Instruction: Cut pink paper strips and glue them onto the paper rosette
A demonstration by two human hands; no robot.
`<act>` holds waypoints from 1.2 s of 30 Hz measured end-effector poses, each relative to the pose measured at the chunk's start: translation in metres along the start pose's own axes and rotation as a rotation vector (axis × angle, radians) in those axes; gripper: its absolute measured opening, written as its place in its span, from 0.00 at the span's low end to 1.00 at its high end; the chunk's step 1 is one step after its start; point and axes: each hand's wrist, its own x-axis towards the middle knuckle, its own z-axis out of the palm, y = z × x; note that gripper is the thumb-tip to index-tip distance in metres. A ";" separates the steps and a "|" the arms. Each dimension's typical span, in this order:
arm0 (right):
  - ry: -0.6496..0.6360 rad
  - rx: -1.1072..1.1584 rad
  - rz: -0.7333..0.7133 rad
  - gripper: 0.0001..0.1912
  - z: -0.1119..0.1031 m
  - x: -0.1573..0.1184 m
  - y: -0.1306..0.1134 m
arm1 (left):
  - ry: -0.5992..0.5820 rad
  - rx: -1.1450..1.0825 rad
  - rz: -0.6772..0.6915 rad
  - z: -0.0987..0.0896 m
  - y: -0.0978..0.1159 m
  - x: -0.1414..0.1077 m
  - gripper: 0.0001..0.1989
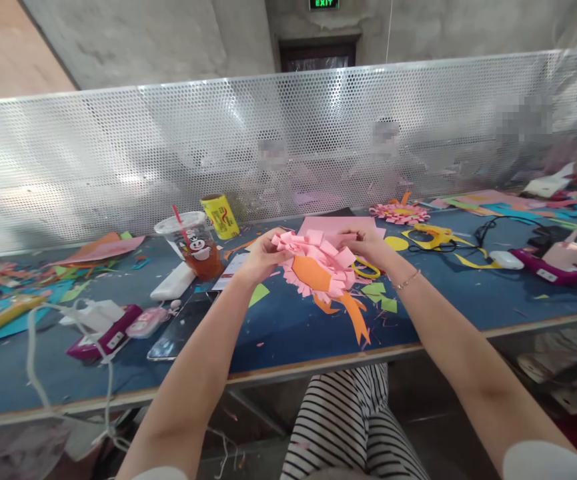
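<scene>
Both hands on the pink paper flower: left hand (268, 253) pinches its left rim, right hand (368, 247) pinches petals on the upper right; hands apart, the pink paper flower (318, 267) between them, above the table (278, 343) toward its front edge. Orange strips (355, 319) hang from it. Green scraps (382, 297) beside, nearer the front edge; second flower (401, 213) near the back edge.

can (222, 219) behind cup (201, 252) | cup left of flower (313, 273) | sheet (325, 224) seemingly beyond
</scene>
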 end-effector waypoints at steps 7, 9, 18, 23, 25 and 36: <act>-0.024 -0.356 -0.070 0.18 0.005 -0.011 -0.024 | -0.074 0.272 0.035 -0.007 0.011 -0.002 0.14; -0.090 -0.297 0.009 0.21 0.006 -0.012 -0.025 | -0.114 0.288 0.006 -0.008 0.011 -0.003 0.15; -0.210 -0.158 0.104 0.15 0.018 -0.014 -0.024 | -0.130 0.373 0.021 0.004 0.015 -0.006 0.15; -0.202 -0.120 0.099 0.13 0.021 -0.013 -0.021 | -0.119 0.415 0.013 0.007 0.017 -0.005 0.16; -0.230 -0.111 0.099 0.11 0.020 -0.013 -0.019 | -0.110 0.431 0.010 0.008 0.018 -0.005 0.16; -0.283 0.123 0.182 0.03 0.019 -0.019 -0.032 | -0.063 0.429 0.005 0.011 0.015 -0.004 0.16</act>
